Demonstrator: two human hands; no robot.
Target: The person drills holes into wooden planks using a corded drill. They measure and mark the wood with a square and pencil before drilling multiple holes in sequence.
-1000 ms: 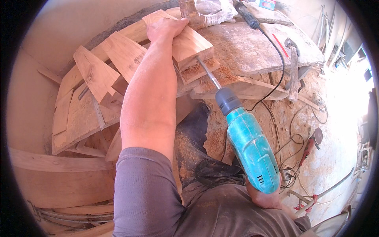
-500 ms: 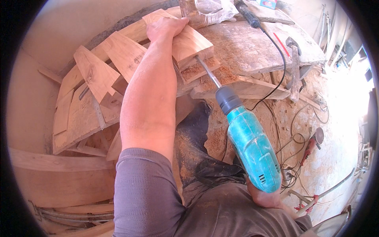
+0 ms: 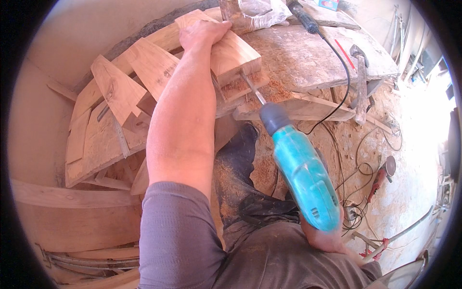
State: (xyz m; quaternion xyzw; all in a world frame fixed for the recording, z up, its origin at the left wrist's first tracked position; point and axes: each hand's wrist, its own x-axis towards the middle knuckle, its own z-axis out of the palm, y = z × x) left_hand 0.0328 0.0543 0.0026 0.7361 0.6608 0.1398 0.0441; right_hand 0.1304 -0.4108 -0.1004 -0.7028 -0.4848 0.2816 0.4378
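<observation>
My left hand (image 3: pixel 203 34) grips the far part of a thick pale wooden block (image 3: pixel 236 54) on the workbench, arm stretched out. In my right hand (image 3: pixel 325 237) is a teal power drill (image 3: pixel 308 178), held by its rear; the drill body hides most of the fingers. From its dark chuck (image 3: pixel 274 118), a long metal drill bit (image 3: pixel 255 89) runs into the near end face of the block. Sawdust (image 3: pixel 275 90) lies on the bench beside the bit.
More cut wooden blocks (image 3: pixel 117 89) lie on the bench at left. A hammer (image 3: pixel 360 86) hangs over the bench's right edge, near a red stick (image 3: pixel 343 53) and a corded black tool (image 3: pixel 303 17). An angle grinder (image 3: pixel 381 177) and cables lie on the dusty floor.
The drill has moved slightly forward and tilted a little, and less of the bit shows outside the block. My left hand stays in place on the block.
</observation>
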